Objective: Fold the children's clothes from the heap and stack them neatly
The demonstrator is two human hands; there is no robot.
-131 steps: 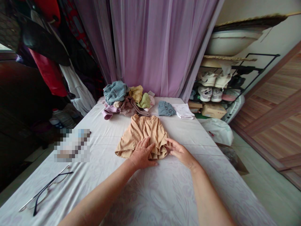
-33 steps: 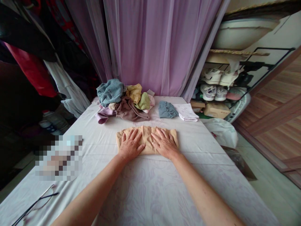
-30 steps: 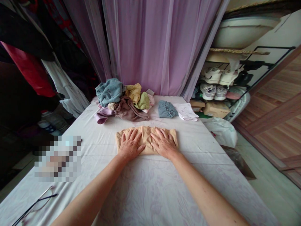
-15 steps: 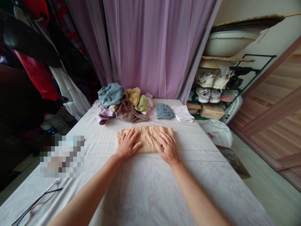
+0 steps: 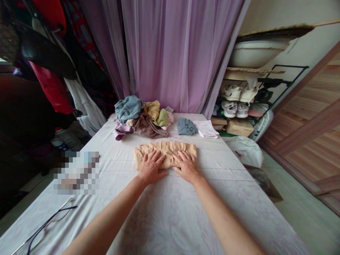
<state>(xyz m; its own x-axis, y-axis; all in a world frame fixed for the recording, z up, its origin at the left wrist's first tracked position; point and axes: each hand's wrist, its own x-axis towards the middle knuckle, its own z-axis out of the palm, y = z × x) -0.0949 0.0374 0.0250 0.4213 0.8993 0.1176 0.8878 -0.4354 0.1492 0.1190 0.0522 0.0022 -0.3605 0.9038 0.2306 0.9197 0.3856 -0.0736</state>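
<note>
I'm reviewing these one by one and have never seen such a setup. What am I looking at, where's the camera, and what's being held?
There is no machine here: a person works with two bare hands. Every picture comes from one camera worn on the head, looking forward and down.

The left hand and right hand rest their fingers on a folded tan garment; neither appears to grip it.

On the white-covered surface, farther back, sit a heap of clothes, a blue-grey garment and a folded white cloth. On the left lie glasses; a pixelated patch hides whatever is beyond them.
</note>
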